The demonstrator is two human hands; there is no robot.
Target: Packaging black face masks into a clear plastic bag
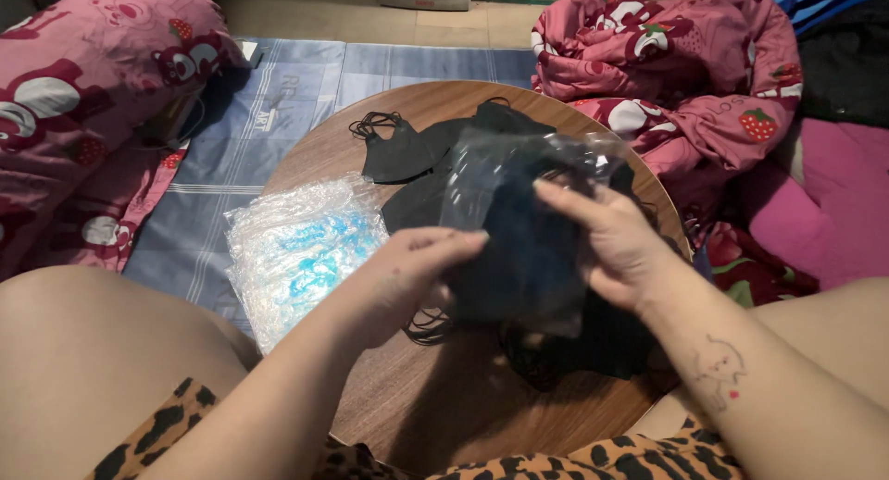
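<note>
Both my hands hold a clear plastic bag with a black face mask inside it, just above a round wooden table. My left hand grips the bag's left edge. My right hand pinches its right side, fingers over the top. A pile of loose black masks with ear loops lies on the table behind and under the bag. More black masks sit beneath my right wrist.
A stack of clear plastic bags with blue print lies on the table's left edge. Pink patterned blankets are bunched at the right and a pink pillow at the left. A blue striped mat covers the floor.
</note>
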